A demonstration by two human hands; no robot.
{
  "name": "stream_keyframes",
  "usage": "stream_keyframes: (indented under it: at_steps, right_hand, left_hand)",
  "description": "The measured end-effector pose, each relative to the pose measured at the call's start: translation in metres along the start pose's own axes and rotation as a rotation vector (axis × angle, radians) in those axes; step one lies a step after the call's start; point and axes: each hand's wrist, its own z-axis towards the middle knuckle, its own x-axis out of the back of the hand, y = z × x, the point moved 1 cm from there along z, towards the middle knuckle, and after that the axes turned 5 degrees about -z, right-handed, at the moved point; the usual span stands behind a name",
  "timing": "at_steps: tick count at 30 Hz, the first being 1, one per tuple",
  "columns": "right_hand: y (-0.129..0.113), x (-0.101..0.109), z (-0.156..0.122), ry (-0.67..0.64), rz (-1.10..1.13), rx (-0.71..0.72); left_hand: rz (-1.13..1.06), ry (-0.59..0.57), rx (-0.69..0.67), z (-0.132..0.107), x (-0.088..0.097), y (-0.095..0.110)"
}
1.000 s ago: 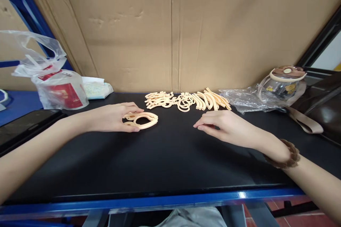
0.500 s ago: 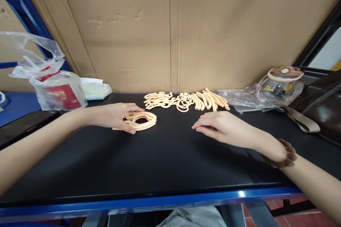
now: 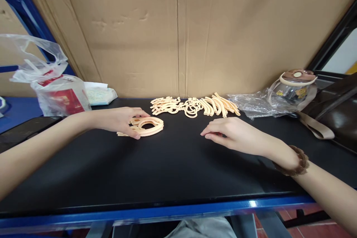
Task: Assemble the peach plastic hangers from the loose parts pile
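At the left middle of the black tabletop (image 3: 167, 171), my left hand (image 3: 122, 122) is closed round the left part of some peach plastic folding hangers (image 3: 154, 130). They lie stacked and folded into a loop, and my palm hides part of them. My right hand (image 3: 227, 134) rests on the table to the right, its fingers curled together with nothing seen in them. Beyond the hands lie loose peach hanger pieces: a heap of small curved parts (image 3: 164, 105), hooks (image 3: 191, 108) in the middle, and long curved arms (image 3: 220, 106) at the right.
A plastic bag (image 3: 61, 93) with a red-marked container and a tissue pack (image 3: 100, 94) stand at the left, near a black phone (image 3: 25, 132). Clear plastic wrap (image 3: 248, 102), a strapped transparent bottle (image 3: 292, 91) and a dark bag (image 3: 340, 108) occupy the right. Cardboard (image 3: 134, 37) closes the back.
My left hand and the folding hangers have shifted very slightly left. My right hand stays where it was.
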Motion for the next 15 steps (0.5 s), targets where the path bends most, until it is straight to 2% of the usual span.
stream_keyframes:
  at_steps: [7,15]
  right_hand:
    - [0.0024,-0.0028,0.0004,-0.055,-0.004,-0.019]
    - [0.0100,-0.0013,0.0009,-0.119,0.006,-0.076]
  left_hand:
    - [-0.004,-0.008,0.033,0.0086,0.0039,-0.0075]
    - [0.010,-0.026,0.092,0.0058,0.0049,-0.0096]
